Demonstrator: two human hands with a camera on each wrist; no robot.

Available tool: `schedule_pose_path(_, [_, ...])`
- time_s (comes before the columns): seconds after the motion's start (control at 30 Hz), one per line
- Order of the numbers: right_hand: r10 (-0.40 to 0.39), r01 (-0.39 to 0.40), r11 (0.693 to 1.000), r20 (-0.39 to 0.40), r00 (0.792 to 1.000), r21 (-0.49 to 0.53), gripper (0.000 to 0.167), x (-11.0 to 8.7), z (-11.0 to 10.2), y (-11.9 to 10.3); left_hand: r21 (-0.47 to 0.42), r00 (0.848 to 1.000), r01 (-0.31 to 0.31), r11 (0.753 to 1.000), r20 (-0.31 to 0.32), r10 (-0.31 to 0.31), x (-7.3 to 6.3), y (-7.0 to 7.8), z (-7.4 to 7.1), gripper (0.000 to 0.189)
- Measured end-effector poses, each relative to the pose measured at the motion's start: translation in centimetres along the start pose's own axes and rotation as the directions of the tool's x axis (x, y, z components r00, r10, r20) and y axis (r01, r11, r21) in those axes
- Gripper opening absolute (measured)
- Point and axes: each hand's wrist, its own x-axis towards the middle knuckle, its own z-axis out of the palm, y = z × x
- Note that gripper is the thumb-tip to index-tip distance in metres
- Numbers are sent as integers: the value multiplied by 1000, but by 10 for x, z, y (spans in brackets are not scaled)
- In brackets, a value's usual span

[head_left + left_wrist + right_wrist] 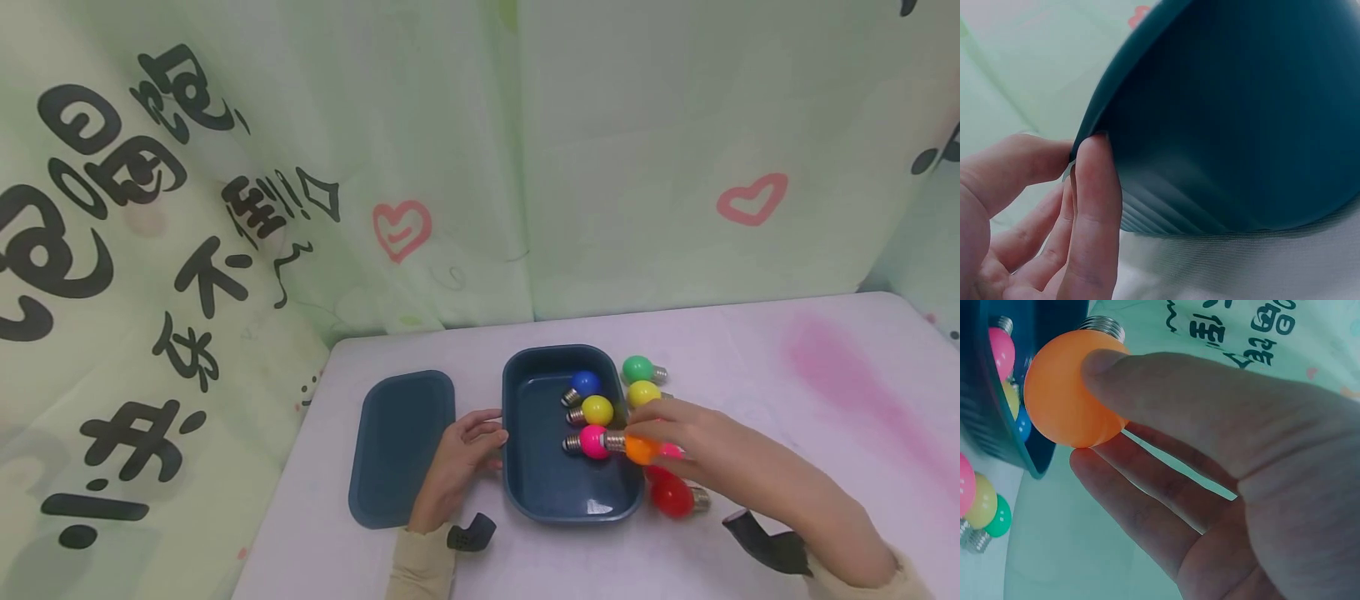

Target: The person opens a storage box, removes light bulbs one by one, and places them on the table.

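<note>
Orange bulb (639, 451) pinched in the right hand (686, 433), above the tray's (540, 475) three o'clock rim.
Thumb and fingers close on its globe, partly covering it; a pink bulb (671, 451) just outside is half hidden. At nine o'clock the left hand (461, 458) pinches the rim; the left-wrist view cuts the tray off.

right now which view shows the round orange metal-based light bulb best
The right wrist view: the round orange bulb appears large, pinched by the right fingers. The head view shows it smaller, partly covered; the left wrist view misses it.
</note>
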Motion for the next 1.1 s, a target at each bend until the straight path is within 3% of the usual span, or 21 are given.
schedule_pose_path(0.37, [159, -160, 987, 57, 986, 5, 49, -14, -4, 18, 4, 1000, 1, 1000, -3, -1, 1, -1, -1, 47])
schedule_pose_path(0.7, [172, -172, 985, 27, 985, 2, 44, -27, 0, 38, 0, 1000, 5, 1000, -6, -5, 1, 0, 0, 48])
schedule_pose_path(1.1, [240, -242, 970, 60, 969, 16, 40, -38, 5, 59, 1, 1000, 15, 1000, -13, -15, 1, -2, -1, 48])
